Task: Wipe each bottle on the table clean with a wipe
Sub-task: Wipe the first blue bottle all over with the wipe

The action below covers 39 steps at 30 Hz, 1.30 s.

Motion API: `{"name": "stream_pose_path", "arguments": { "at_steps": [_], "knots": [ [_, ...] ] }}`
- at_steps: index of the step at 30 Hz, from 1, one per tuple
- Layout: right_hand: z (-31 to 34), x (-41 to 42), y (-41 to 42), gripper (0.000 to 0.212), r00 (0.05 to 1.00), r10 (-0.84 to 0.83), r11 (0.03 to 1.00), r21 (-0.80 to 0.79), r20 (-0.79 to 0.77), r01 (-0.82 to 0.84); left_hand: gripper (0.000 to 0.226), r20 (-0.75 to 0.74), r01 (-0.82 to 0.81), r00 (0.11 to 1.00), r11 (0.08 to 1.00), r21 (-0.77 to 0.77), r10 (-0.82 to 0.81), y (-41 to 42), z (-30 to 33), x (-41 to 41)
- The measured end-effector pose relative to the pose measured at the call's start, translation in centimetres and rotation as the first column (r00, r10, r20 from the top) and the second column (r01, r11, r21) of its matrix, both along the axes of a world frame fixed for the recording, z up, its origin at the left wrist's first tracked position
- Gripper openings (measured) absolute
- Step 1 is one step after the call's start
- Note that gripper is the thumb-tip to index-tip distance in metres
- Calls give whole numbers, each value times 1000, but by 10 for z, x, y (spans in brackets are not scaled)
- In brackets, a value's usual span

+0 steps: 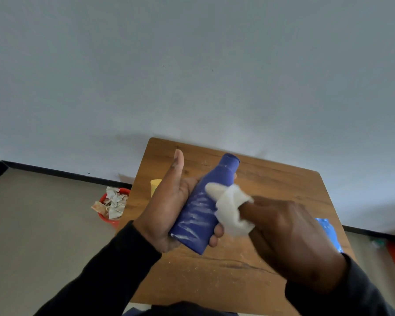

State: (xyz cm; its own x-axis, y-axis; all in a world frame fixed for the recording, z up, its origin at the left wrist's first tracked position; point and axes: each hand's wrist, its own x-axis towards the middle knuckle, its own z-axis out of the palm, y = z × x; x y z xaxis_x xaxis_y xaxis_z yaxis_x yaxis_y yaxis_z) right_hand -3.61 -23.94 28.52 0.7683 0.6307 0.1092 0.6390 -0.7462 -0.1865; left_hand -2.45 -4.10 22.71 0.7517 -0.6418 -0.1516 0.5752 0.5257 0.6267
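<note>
A pale grey wall (192,65) fills the upper half of the view, meeting a beige floor (32,224) along a dark skirting strip (62,173). Against the wall stands the wooden worktop (283,185), its brown surface dusted with white specks toward the near edge.

Above the middle of the worktop, the person's left hand (167,215) holds a blue bottle (203,210) off the surface. The bottle is tilted, its capped neck pointing up and away, its base near the palm. The fingers are curled round the lower body from behind, with fingertips showing at the right side of the base, while the thumb sticks straight up, clear of the bottle. White smears streak the bottle's front.

The right hand (290,236), blurred, grips a crumpled white wipe (230,208) in its fingers and presses it against the bottle's shoulder, just below the neck. Both arms wear dark sleeves (96,281).

On the floor left of the worktop sits a red bin (105,218), holding crumpled used wipes (114,201). A blue packet (328,231) lies at the right edge of the worktop, partly hidden behind the right hand. A small yellow object (155,185) stands at the worktop's left edge, mostly hidden behind the left hand; what it is cannot be told.
</note>
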Motion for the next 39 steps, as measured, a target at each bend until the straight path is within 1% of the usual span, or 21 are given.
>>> {"name": "stream_pose_path", "arguments": {
  "at_steps": [2,4,6,7,9,10,14,15,18,19,21,23,26,27,29,31,32,35,36,38,39],
  "knots": [
    [5,4,-4,14,997,-70,998,2,44,70,101,-4,-15,1000,1000,-16,15,0,0,0],
    [2,-3,-2,24,1000,-27,999,-25,4,27,102,-8,-33,999,999,7,33,-1,0,0],
    [-3,-10,2,33,998,38,999,9,-46,-37,102,-14,-50,999,998,30,50,-2,-1,1],
    [-3,-8,1,30,999,32,999,27,-34,-32,101,-16,-53,998,998,25,54,-2,-1,1],
    [0,0,-4,16,999,-34,998,51,21,33,99,-16,-57,998,998,-6,57,-2,-1,2],
    [2,2,-5,13,998,-50,998,50,28,49,99,-16,-62,998,998,-12,62,-2,-1,2],
    [-2,-12,4,24,996,69,997,47,-55,-66,99,-17,-128,992,991,48,129,-4,-5,5],
    [-2,-10,4,22,997,52,998,47,-52,-49,99,-18,-134,991,990,51,135,-4,-5,5],
    [6,1,-1,12,997,-74,997,32,3,74,97,-24,-108,994,994,-9,108,-4,-3,5],
    [8,0,-1,13,997,-73,997,29,-10,74,97,-24,-111,994,994,-16,111,-4,-2,5],
    [4,-11,4,20,998,-1,999,46,-60,3,97,-30,-138,990,990,-2,138,-5,-1,5],
    [1,-18,10,24,998,43,998,44,-49,-41,97,-33,-170,985,985,13,170,-6,-2,6],
    [2,-6,3,14,996,-87,996,35,-1,87,92,-36,-202,978,979,34,204,-8,-4,5],
    [3,-4,1,14,994,-113,993,26,3,113,90,-38,-208,977,977,38,210,-8,-3,5],
    [2,-10,4,16,997,-74,997,9,-20,74,90,-35,-236,970,969,80,239,-10,-2,5],
    [1,-18,12,21,999,-17,1000,2,-39,17,91,-47,-250,966,964,90,254,-13,-1,4],
    [0,-17,13,21,1000,-23,1000,-2,-15,23,91,-42,-255,965,962,99,260,-15,-2,3],
    [2,-6,7,14,989,-135,991,6,51,135,85,-4,-273,961,952,138,276,-16,-4,1],
    [3,-6,5,14,989,-136,991,-1,55,136,84,2,-281,959,948,147,283,-16,-3,1],
    [1,-15,9,17,997,-72,997,-11,-9,72,86,-13,-285,957,948,142,290,-17,0,-2],
    [0,-20,14,19,999,-33,999,-10,-39,33,88,-47,-274,959,955,114,281,-18,1,-3]
  ]
}}
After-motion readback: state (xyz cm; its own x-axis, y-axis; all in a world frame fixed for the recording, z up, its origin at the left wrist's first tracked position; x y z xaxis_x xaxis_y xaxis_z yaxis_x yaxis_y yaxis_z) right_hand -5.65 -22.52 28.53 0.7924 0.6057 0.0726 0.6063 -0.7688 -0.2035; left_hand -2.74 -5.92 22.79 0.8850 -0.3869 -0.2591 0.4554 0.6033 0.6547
